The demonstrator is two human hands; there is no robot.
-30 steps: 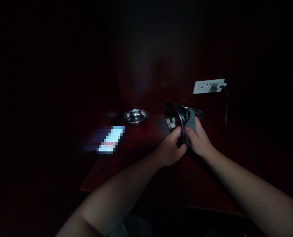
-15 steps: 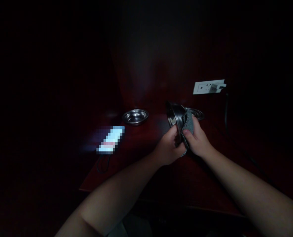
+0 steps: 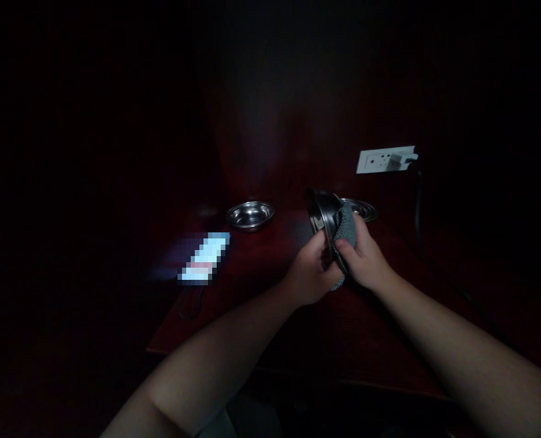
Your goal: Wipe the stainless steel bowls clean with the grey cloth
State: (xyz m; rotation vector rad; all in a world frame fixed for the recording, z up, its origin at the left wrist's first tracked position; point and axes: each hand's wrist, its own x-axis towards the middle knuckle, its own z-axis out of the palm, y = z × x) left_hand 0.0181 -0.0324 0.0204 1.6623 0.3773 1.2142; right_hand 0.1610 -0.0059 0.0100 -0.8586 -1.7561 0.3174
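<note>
A shiny metal bowl [image 3: 326, 210] is held up on its side above the table, its opening turned to the left. My left hand [image 3: 310, 271] grips its near rim, the thumb over the inside edge. Against the outside of the bowl lies a grey-green cloth [image 3: 345, 230], and my right hand [image 3: 366, 255] is closed on it, thumb on top. Part of the cloth hangs down behind my left fingers. Behind my right hand, partly hidden, is a metal dish [image 3: 365, 209]. Another metal bowl [image 3: 251, 215] stands upright to the left.
A lit phone [image 3: 204, 260], its screen blurred, lies on the dark red table [image 3: 170, 337] at left with a thin cord [image 3: 191, 304] beside it. A white socket panel [image 3: 384, 160] with a plug is on the back wall; a cable [image 3: 418, 210] runs down at right.
My right hand and the cloth have shifted very slightly to the left against the bowl. The other things stay in place.
</note>
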